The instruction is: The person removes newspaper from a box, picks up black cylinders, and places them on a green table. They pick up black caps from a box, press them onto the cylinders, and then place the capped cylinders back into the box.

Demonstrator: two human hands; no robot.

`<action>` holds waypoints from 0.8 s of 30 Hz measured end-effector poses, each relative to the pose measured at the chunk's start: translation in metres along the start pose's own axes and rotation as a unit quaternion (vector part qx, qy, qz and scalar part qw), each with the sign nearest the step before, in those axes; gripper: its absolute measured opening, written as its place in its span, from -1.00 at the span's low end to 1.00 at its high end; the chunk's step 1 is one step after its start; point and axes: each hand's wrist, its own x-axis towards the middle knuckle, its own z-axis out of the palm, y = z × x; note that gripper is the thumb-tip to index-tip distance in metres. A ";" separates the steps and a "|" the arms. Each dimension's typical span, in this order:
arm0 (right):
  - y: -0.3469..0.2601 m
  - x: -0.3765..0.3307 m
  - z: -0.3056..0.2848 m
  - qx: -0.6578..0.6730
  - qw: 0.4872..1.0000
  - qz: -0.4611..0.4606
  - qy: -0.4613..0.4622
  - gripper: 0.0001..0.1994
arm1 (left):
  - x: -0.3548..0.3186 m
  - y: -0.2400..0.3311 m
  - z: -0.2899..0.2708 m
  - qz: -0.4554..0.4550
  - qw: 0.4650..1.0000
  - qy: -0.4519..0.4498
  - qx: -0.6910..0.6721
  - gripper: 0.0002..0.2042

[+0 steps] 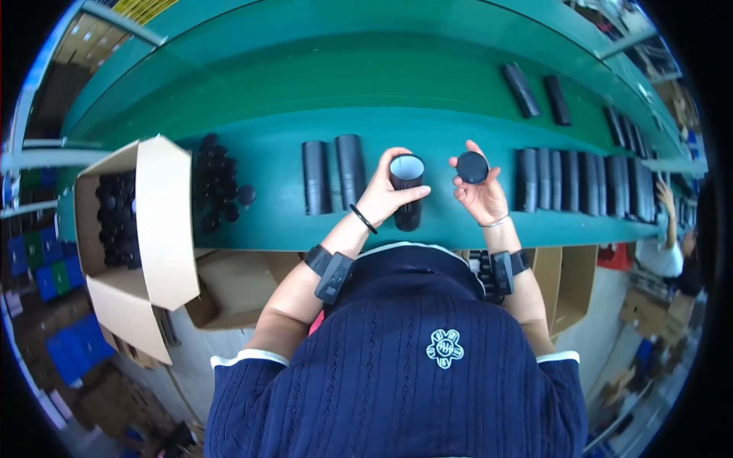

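Brown cardboard box (pixel 164 221) of black caps sits at the left bench (pixel 275 221) edge. Left hand (pixel 385 195) grips a black tube (pixel 407 191), open end facing up, long axis upright. Right hand (pixel 481 191) pinches a round cap (pixel 472 167) just beside it.

One open black tube (pixel 406 191) and one round black cap (pixel 472 167) are in the hands. Two black tubes (pixel 331 175) lie left of them, two more (pixel 537 95) sit farther back, and a row of about seven (pixel 580 182) lies right. One cardboard box (pixel 164 221) holds caps too many to count.
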 end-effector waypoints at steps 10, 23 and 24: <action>-0.033 -0.054 -0.003 -0.004 0.995 -0.063 0.076 -0.37 | 0.038 -0.040 0.024 0.034 0.975 -0.073 0.209 -0.34; -0.043 -0.035 -0.003 -0.103 0.991 0.007 0.080 -0.41 | 0.044 -0.044 0.020 0.016 0.984 -0.094 0.151 -0.34; -0.046 -0.032 0.003 -0.169 0.981 0.016 0.090 -0.43 | 0.045 -0.048 0.017 0.032 0.982 -0.093 0.161 -0.33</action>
